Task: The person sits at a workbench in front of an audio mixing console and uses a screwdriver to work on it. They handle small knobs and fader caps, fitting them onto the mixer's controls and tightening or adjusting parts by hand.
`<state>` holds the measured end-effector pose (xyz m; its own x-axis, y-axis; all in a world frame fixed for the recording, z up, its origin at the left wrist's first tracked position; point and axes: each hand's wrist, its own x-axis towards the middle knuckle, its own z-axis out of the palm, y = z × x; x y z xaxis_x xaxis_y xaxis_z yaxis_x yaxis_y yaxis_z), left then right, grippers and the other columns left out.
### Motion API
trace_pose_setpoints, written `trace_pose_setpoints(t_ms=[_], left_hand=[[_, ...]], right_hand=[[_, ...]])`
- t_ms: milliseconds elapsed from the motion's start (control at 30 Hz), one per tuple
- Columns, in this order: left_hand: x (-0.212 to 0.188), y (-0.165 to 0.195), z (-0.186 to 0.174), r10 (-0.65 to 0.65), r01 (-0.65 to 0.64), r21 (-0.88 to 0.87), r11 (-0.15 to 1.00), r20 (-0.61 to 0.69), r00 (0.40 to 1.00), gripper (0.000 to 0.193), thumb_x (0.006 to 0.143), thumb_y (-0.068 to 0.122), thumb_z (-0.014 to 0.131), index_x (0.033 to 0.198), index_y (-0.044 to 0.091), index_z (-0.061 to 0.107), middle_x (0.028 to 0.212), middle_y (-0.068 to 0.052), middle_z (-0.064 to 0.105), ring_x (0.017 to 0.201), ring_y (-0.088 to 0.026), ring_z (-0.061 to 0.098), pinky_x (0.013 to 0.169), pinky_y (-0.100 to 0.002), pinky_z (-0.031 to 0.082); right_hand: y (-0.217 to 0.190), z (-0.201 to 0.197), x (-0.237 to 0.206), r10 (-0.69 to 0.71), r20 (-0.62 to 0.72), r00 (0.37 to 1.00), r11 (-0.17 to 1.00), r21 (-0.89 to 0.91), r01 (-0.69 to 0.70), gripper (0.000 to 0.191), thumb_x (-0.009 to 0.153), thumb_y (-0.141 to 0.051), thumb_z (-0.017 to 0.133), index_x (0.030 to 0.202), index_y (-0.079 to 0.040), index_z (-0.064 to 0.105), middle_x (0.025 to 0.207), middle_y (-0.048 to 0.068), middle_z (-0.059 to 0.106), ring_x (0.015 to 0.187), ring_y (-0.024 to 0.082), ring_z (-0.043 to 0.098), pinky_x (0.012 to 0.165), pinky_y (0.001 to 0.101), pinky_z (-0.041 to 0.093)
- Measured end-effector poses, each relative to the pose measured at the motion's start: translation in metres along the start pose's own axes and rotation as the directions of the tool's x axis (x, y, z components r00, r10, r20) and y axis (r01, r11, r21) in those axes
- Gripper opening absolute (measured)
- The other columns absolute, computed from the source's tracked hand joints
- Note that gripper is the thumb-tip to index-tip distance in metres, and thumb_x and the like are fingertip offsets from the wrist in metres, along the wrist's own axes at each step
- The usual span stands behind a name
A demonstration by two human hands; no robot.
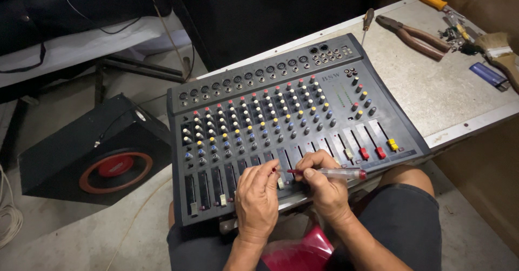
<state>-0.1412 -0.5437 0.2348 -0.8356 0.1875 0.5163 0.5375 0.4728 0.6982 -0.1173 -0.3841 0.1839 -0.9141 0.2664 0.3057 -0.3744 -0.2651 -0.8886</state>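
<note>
A grey audio mixer (346,117) with rows of coloured knobs and fader sliders rests half on my lap, half on a worktable. My right hand (323,187) grips a clear-handled screwdriver (330,172) with red ends, its tip pointing left at the faders along the mixer's near edge. My left hand (256,198) rests on the same edge, its fingertips pinching at a fader right by the screwdriver tip. Whether it holds a fader cap is hidden by the fingers.
A pale worktable (443,92) carries red-handled pliers (413,36), a small screwdriver (367,21), an orange-handled screwdriver (432,1), a paintbrush (500,55) and a blue lighter (488,75). A black speaker box (92,152) with a red-ringed cone lies on the floor at left.
</note>
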Motion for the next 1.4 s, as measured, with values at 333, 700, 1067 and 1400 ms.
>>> trace_pose_setpoints(t_ms=[333, 700, 1067, 1400], left_hand=[[0.001, 0.001, -0.002, 0.001, -0.001, 0.009, 1.000, 0.002, 1.000, 0.022, 0.093, 0.006, 0.067, 0.113, 0.003, 0.072, 0.100, -0.011, 0.070, 0.095, -0.031, 0.065, 0.082, -0.041, 0.053], [-0.001, 0.000, 0.000, 0.009, -0.009, 0.030, 1.000, 0.006, 1.000, 0.021, 0.091, 0.006, 0.069, 0.111, 0.004, 0.073, 0.099, -0.010, 0.069, 0.092, -0.030, 0.065, 0.080, -0.041, 0.053], [0.000, 0.002, -0.001, 0.040, -0.040, 0.043, 0.998, 0.008, 0.999, 0.019, 0.089, 0.005, 0.070, 0.108, 0.008, 0.073, 0.102, -0.009, 0.070, 0.095, -0.029, 0.065, 0.084, -0.040, 0.053], [-0.002, -0.001, 0.000, -0.022, 0.022, -0.027, 0.999, -0.007, 1.000, 0.023, 0.091, 0.006, 0.069, 0.113, 0.009, 0.073, 0.097, -0.008, 0.063, 0.092, -0.028, 0.064, 0.080, -0.038, 0.052]], right_hand=[[-0.007, 0.005, 0.002, -0.042, 0.051, 0.998, 0.984, -0.170, 0.050, 0.015, 0.093, -0.015, 0.060, 0.093, 0.000, 0.057, 0.086, 0.009, 0.064, 0.080, 0.015, 0.058, 0.077, 0.0302, 0.050], [-0.018, 0.011, 0.006, -0.126, 0.134, 0.983, 0.914, -0.369, 0.167, 0.011, 0.089, -0.012, 0.063, 0.088, 0.000, 0.062, 0.084, 0.008, 0.065, 0.074, 0.014, 0.057, 0.069, 0.0297, 0.048], [-0.012, 0.003, 0.005, 0.093, -0.065, 0.994, 0.992, -0.081, -0.098, 0.018, 0.091, -0.018, 0.058, 0.091, 0.000, 0.061, 0.087, 0.009, 0.066, 0.075, 0.016, 0.058, 0.068, 0.0268, 0.045], [-0.001, -0.001, 0.003, 0.053, -0.046, 0.998, 0.983, 0.178, -0.044, 0.019, 0.094, -0.017, 0.055, 0.094, 0.001, 0.054, 0.086, 0.014, 0.057, 0.077, 0.016, 0.050, 0.074, 0.0297, 0.042]])
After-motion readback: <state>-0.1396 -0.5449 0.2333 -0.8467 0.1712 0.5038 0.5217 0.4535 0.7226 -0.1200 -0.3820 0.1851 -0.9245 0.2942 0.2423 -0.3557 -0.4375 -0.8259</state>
